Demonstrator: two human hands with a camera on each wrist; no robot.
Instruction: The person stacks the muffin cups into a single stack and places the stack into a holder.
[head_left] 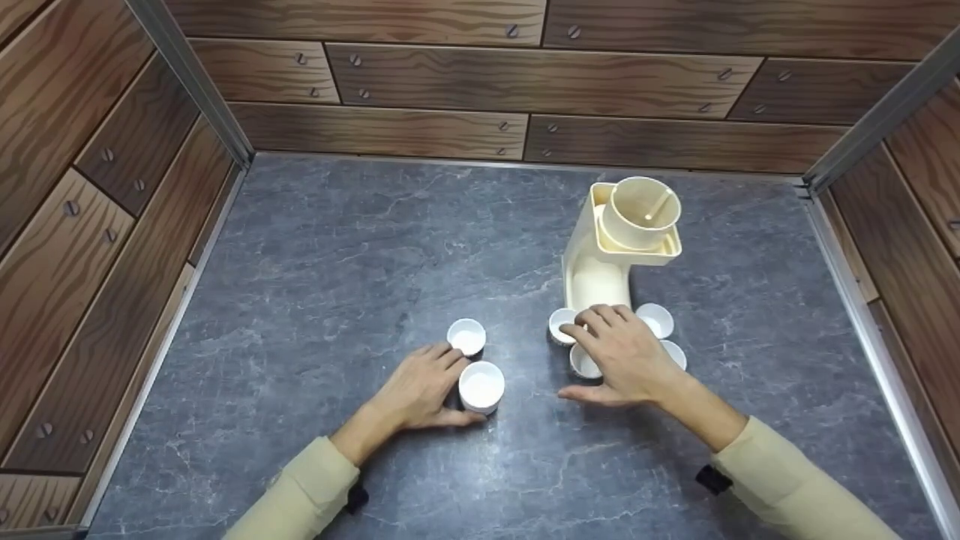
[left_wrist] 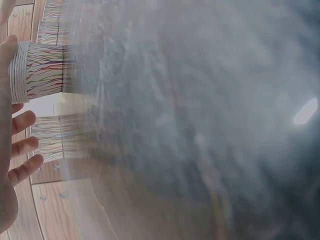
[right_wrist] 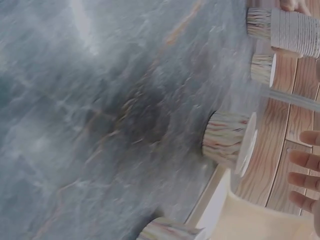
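Note:
In the head view my left hand (head_left: 424, 390) grips a nested stack of paper cups (head_left: 481, 386) between thumb and fingers. Its many white rims and streaky coloured sides show in the left wrist view, the other fingers (left_wrist: 24, 146) spread below. A single paper cup (head_left: 466, 337) stands just behind that stack. Over on the right, my right hand (head_left: 626, 360) hovers over several paper cups, fingers extended and holding nothing. One white cup (head_left: 564, 327) shows by its fingertips, another cup (head_left: 655, 321) beyond its knuckles; the hand partly hides them.
A cream stand (head_left: 596, 281) rises behind the right-hand cups, with a round cream container (head_left: 645, 214) and a thin stick in it on top. Wood-patterned panels (head_left: 480, 75) enclose the grey marbled table (head_left: 360, 247) at the back and both sides.

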